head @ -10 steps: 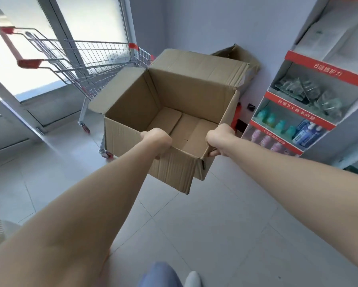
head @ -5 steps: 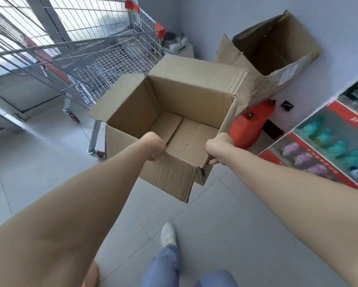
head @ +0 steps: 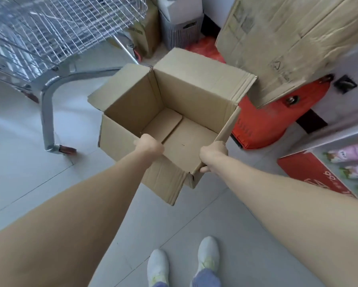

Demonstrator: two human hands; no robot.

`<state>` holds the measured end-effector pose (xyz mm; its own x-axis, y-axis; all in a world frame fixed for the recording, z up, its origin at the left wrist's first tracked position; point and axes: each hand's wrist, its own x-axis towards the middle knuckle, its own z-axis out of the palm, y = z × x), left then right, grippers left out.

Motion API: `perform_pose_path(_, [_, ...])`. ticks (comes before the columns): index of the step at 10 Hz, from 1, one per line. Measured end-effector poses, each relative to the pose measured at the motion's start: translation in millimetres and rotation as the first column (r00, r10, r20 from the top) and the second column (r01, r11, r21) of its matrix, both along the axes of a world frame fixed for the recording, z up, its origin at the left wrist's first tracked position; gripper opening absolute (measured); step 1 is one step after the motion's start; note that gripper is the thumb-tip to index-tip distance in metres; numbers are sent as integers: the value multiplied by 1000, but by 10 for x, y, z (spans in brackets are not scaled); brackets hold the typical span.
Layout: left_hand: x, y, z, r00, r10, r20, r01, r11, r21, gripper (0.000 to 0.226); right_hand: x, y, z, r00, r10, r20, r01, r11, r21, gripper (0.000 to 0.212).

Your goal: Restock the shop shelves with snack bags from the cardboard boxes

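An open brown cardboard box (head: 192,88) with nothing inside hangs low over the tiled floor, flaps spread outward. My left hand (head: 150,145) grips its near rim at the left. My right hand (head: 214,152) grips the near right corner, fingers curled under the edge. No snack bags are in view. The shop shelf (head: 327,172) with red price strips and pink packets shows at the right edge.
A wire shopping cart (head: 60,38) stands at the upper left, its wheel close to the box. A larger cardboard box (head: 287,38) leans over a red container (head: 263,125) at the right. A grey basket (head: 182,32) and another carton stand behind. My white shoes (head: 182,264) are below.
I have stepped closer to the corner and looked further down. The box has come lower toward the floor, still held by both hands. The cart and leaning box now loom larger.
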<state>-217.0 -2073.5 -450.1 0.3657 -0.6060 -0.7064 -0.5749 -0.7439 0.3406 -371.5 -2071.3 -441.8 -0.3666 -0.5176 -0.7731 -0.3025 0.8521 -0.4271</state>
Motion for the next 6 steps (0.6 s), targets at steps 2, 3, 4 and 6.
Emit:
perform_pose_path(2, [-58,-103,-1045,970,33,-241,-38,999,-14,59,-182,-227,-1124,991,-132,24,132,991,10,47])
perform_pose_path(3, [-140,-118,-1319,944,0,-329,4,1000,12,43,-334,-314,-1482,988,-157,-9,157,988,-5,46])
perform_pose_path(4, [-215,-163,-1489,939,-29,-342,39,999,22,47,-480,-404,-1722,977,-212,4,212,977,-23,43])
perform_pose_path(6, [-326,-300,-1313,956,-100,-275,85,994,-68,39,-540,-498,-1584,986,-30,-165,16,996,-87,38])
